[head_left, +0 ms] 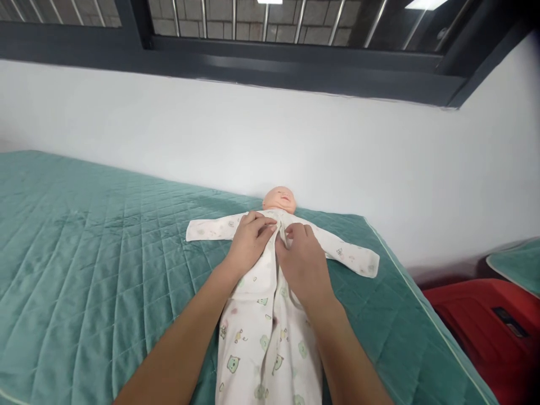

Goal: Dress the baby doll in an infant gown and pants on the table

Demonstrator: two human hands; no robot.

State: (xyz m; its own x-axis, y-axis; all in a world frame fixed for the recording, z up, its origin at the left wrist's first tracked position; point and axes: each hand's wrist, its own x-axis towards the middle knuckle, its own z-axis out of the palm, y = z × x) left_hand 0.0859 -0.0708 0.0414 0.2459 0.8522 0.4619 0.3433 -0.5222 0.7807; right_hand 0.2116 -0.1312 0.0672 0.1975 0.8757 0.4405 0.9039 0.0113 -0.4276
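1. Your left hand [253, 239] is at the chest of a white printed garment [247, 351], just below the neck; its thumb and fingertips pinch the cloth along the edge of the front opening.
2. Your right hand [307, 259] touches the other side of that opening, fingers curled and thumb near the gap; you can't tell from this view whether it grips the fabric firmly.
3. The garment lies face up on a green quilted cover [97, 253], with a doll's head [278, 199] showing above its collar, close to the wall [211, 129].
4. You have its sleeves spread out to both sides: the left sleeve [206, 229] reaches out nearly level, while the right sleeve [356, 259] slants down toward the cover's pale-trimmed edge.
5. Between your forearms, the front gapes in a narrow slit that runs down from your fingers, and the lower part (dotted with small green animal faces) continues beyond the bottom of the view.
6. Beyond the wall, you face a dark window frame [295, 70] with metal bars behind it; to your right, beside the cover, sits a red plastic object [464, 315].
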